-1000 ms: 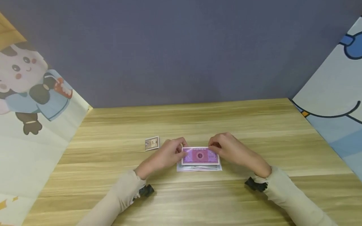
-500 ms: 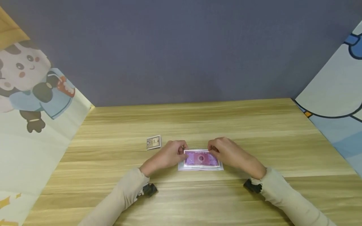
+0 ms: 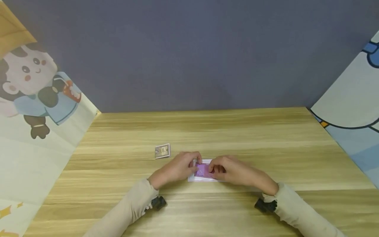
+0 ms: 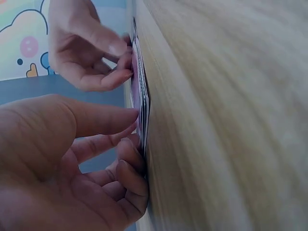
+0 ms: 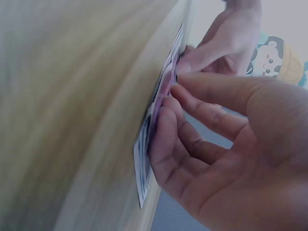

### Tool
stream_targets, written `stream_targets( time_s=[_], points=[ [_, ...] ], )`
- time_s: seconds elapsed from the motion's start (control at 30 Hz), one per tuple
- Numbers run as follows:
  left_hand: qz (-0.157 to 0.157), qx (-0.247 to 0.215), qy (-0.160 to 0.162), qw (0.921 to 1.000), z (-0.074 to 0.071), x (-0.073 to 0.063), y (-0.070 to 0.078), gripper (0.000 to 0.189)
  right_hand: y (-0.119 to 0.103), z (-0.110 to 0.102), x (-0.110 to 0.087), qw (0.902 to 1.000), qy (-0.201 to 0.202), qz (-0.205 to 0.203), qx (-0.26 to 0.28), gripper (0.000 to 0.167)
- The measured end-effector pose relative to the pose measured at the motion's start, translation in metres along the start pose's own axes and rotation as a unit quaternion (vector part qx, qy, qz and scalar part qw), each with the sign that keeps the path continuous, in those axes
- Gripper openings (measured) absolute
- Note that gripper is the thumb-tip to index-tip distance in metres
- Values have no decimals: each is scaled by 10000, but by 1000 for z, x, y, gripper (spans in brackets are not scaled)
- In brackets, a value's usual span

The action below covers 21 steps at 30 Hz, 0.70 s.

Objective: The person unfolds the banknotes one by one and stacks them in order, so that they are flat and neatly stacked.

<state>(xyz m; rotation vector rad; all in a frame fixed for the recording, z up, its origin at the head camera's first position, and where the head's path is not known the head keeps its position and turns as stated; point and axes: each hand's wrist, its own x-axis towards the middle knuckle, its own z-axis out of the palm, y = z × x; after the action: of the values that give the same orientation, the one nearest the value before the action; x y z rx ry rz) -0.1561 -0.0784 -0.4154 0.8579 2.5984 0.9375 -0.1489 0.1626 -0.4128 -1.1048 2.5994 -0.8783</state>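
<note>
A purple play banknote [image 3: 202, 170] lies uppermost on a thin stack of paper notes [image 5: 139, 166] on the wooden table. At its left end my left hand [image 3: 179, 166] pinches it, thumb on the face and curled fingers along the far edge. My right hand [image 3: 234, 171] reaches in over the right half, its fingers bent and its fingertips on the purple note, hiding that end. In the right wrist view the note bulges a little beside the right thumb and index finger. Both hands also show in the left wrist view.
A small brown printed note [image 3: 162, 151], folded, lies to the left beyond the left hand. The wood-grain table [image 3: 207, 210] runs back to a dark grey-blue panel [image 3: 201, 56]. Cartoon-printed panels [image 3: 38, 85] stand at both sides. A black wrist camera [image 3: 158, 202] hangs below the left sleeve.
My right hand has slid left from the note's top right corner, towards its middle, and now covers its right half. The left hand stays at the left end, on the note.
</note>
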Motion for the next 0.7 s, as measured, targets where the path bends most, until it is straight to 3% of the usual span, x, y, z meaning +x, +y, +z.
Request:
stream_targets(
  time_s=[0.07,0.2,0.5,0.7],
  points=[
    [93,54,-15,9999,0,0,0,16,1,1,0,9977,-331,73,585,11],
    [114,18,-45,9999,0,0,1,14,3,3,1,9953,-444,233,823,10],
    [80,-82,-212,9997,0,-3,2,10,2,8,-1,9991,-137,218,330,8],
    [73,-46,-223,9997,-1,-3,2,12,0,8,-2,9995,-155,188,186,14]
  ],
)
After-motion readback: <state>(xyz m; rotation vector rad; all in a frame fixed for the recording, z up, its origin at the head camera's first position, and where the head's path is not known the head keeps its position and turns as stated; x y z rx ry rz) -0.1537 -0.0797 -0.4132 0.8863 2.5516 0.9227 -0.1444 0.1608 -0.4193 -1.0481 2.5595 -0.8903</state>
